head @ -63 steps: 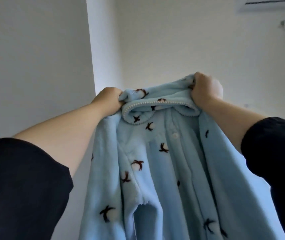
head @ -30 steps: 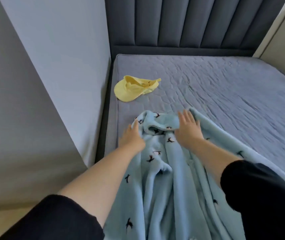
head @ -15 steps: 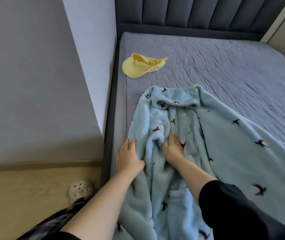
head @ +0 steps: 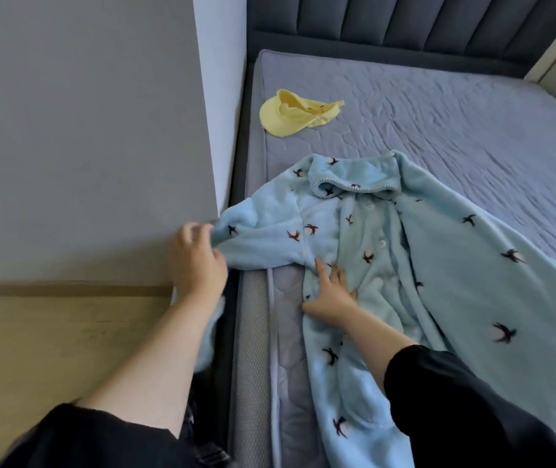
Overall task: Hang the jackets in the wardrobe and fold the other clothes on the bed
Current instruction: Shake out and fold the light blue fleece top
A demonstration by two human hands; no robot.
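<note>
Head view is looking down over the near left corner of the bed (head: 472, 123), and the light-blue fleece garment (head: 445, 265) is lying spread on the grey quilted mattress. Its collar is pointing toward the headboard (head: 404, 25), its buttoned front is facing up, and its lower part is running off the bottom of the frame. The left hand (head: 199, 261) is gripping the end of the sleeve (head: 259, 238), fingers (head: 190, 231) curling round the cloth and holding it out past the mattress edge, just beside the grey wall (head: 84, 130). The right hand (head: 332, 298) is pressing flat on the garment's front near its left edge, fingers (head: 320, 268) spreading straight and gripping nothing. A yellow cap (head: 298, 111) is sitting farther up the mattress by the left edge, apart from the collar. The dark padded headboard is closing off the far end. Pale wood floor (head: 50, 349) is showing at lower left, meeting the wall along a brown strip.
</note>
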